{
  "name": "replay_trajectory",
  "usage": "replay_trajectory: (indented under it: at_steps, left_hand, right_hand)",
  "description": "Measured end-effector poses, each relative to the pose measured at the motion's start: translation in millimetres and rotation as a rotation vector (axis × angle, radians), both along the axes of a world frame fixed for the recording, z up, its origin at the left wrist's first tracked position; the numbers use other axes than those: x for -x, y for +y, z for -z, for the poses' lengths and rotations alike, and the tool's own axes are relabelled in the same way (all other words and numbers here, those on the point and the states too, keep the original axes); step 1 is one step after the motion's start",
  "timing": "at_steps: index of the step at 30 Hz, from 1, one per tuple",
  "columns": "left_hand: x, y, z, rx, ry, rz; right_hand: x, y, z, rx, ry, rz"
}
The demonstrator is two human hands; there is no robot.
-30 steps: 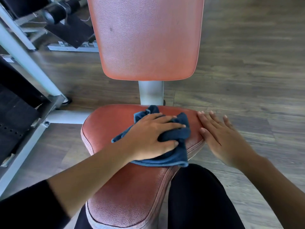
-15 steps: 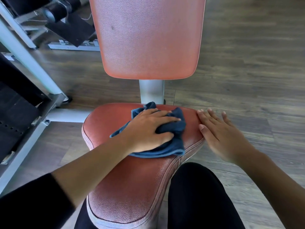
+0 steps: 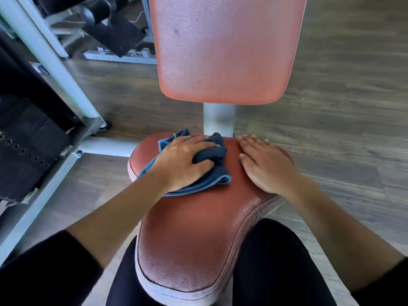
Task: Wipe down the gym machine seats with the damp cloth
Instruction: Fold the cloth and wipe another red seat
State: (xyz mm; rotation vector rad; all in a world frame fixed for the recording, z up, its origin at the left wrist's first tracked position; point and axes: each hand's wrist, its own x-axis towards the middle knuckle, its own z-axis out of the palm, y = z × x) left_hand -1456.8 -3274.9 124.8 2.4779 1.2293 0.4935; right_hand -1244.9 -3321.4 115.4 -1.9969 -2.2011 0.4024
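A red padded seat point(image 3: 194, 228) fills the lower middle of the view, with a matching red backrest point(image 3: 223, 49) upright behind it. My left hand point(image 3: 183, 162) presses a crumpled dark blue cloth point(image 3: 209, 171) onto the far part of the seat. The cloth bunches out beyond my fingers and toward the seat's back edge. My right hand point(image 3: 265, 164) lies flat, fingers together, on the seat's far right side, a short gap from the cloth.
A grey post point(image 3: 218, 118) joins seat and backrest. A grey machine frame point(image 3: 50, 54) and a black weight stack point(image 3: 26, 149) stand at the left. Another machine's base point(image 3: 119, 56) lies behind on the wooden floor point(image 3: 342, 107). My dark-clad legs point(image 3: 271, 266) flank the seat.
My left hand has slid the cloth toward the back edge of the seat. My right hand has moved from the seat's right rim onto its top surface.
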Motion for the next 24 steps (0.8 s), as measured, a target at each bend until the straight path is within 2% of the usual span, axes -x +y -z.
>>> replay_trajectory:
  at_steps: [2, 7, 9, 11, 14, 16, 19, 22, 24]
  left_hand:
    - [29, -3, -2, -0.011, -0.013, 0.02]
    - [47, 33, 1, 0.002, -0.016, -0.29]
    - [31, 43, 2, 0.004, 0.068, -0.373]
    - [18, 35, 4, -0.004, 0.122, -0.314]
    - [31, 4, 1, -0.035, 0.038, -0.1]
    - [53, -3, -2, -0.018, 0.005, -0.031]
    - [64, 15, -1, 0.04, -0.004, -0.13]
    - [37, 32, 2, -0.007, 0.068, -0.281]
    - [12, 29, 4, -0.021, 0.138, -0.249]
  right_hand:
    - [-2, 0, 0, 0.004, 0.01, -0.007]
    - [-1, -1, 0, 0.01, 0.009, -0.006]
    - [-1, -1, -1, 0.011, 0.004, -0.008]
    - [-2, -1, -2, 0.007, 0.004, -0.008]
    - [-3, -2, -1, 0.0, 0.003, -0.008]
    - [-4, -2, -1, -0.002, 0.004, -0.007]
    - [-9, -5, -1, 0.01, 0.012, -0.005]
    - [-26, -16, -2, 0.046, 0.043, 0.031]
    - [-39, -24, 0, 0.041, 0.056, 0.068]
